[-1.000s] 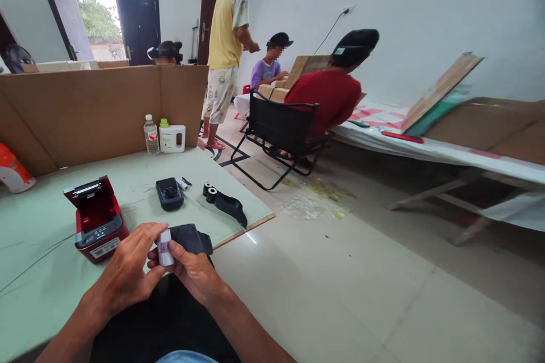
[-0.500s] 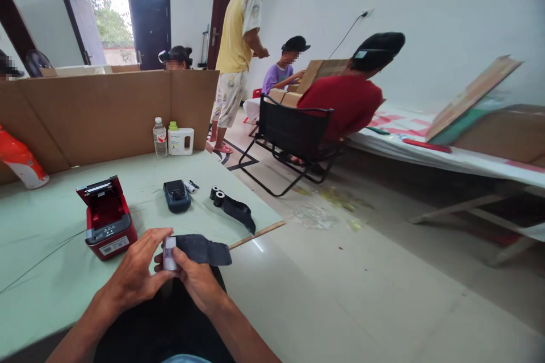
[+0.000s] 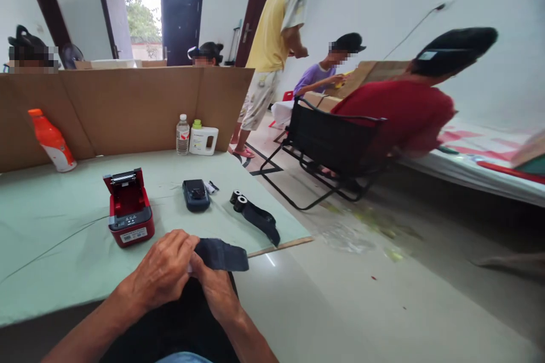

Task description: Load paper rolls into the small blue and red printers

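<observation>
Both my hands meet at the near edge of the green table [image 3: 51, 221]. My left hand [image 3: 164, 269] is curled over a small white roll, now almost hidden under its fingers. My right hand [image 3: 215, 286] pinches the same roll from the right, beside the dark strip [image 3: 223, 255] that trails off it. A red printer [image 3: 128, 210] with its lid up stands just left of my hands. Beyond them lie a dark blue handheld device [image 3: 196, 194] and two black rolls with a dark strip [image 3: 255, 215].
A cardboard screen [image 3: 128, 105] walls the far side of the table, with an orange bottle [image 3: 51, 139], a water bottle [image 3: 183, 134] and a white jug [image 3: 203, 139] before it. To the right a person in red sits on a black folding chair [image 3: 332, 147]; others stand or sit behind.
The view has swung left and closer. My left hand's fingers have closed over the white roll, which showed plainly between both hands before.
</observation>
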A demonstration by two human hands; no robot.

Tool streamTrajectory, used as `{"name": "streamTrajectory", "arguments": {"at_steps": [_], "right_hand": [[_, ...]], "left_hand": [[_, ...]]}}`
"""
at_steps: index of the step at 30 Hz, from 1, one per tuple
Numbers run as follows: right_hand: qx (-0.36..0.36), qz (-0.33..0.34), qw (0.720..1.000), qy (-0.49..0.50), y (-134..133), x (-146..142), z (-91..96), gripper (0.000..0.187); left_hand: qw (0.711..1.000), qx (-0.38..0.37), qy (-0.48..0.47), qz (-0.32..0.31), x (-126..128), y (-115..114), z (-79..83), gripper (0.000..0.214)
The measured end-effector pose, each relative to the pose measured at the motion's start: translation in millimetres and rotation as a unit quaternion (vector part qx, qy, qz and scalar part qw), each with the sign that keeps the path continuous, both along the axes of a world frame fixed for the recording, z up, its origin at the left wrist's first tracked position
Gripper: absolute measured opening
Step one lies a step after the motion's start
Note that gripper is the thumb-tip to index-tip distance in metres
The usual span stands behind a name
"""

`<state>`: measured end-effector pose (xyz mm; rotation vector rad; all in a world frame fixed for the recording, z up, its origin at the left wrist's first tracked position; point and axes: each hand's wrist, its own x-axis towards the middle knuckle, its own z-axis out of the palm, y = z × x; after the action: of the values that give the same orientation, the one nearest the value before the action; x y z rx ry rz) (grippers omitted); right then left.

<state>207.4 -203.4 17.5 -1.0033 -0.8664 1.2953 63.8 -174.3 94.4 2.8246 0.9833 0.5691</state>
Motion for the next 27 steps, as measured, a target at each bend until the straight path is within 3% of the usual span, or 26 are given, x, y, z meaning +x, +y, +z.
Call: {"name": "streamTrajectory", "arguments": {"at_steps": [4, 9, 14, 18, 21, 24, 27], "right_hand": [[0.014, -0.035, 0.996, -0.083, 1, 2, 0.0, 0.047], [0.028, 0.012, 0.992, -0.119, 6, 4, 13.1, 0.047], [0.1, 0.098, 0.98, -0.139, 27, -7, 44.9, 0.045], [0.138, 0.126, 0.977, -0.106, 57, -28, 57.6, 0.048], [0.189, 0.141, 0.962, -0.137, 85, -43, 59.8, 0.039], [0.264, 0.134, 0.934, -0.202, 118, -53, 58.6, 0.025], [0.357, 0.146, 0.883, -0.266, 153, -61, 54.7, 0.017]], "left_hand": [[0.999, -0.037, 0.009, 0.023, 2, 0, -0.4, 0.057], [0.977, -0.153, -0.145, 0.032, -26, 8, 5.0, 0.073], [0.947, -0.243, -0.197, 0.075, -57, 19, 20.3, 0.032], [0.932, -0.245, -0.249, 0.099, -76, 33, 26.7, 0.024], [0.925, -0.228, -0.276, 0.127, -91, 50, 30.0, 0.023], [0.932, -0.187, -0.271, 0.149, -106, 71, 33.6, 0.021], [0.945, -0.135, -0.253, 0.159, -117, 91, 32.1, 0.021]]}}
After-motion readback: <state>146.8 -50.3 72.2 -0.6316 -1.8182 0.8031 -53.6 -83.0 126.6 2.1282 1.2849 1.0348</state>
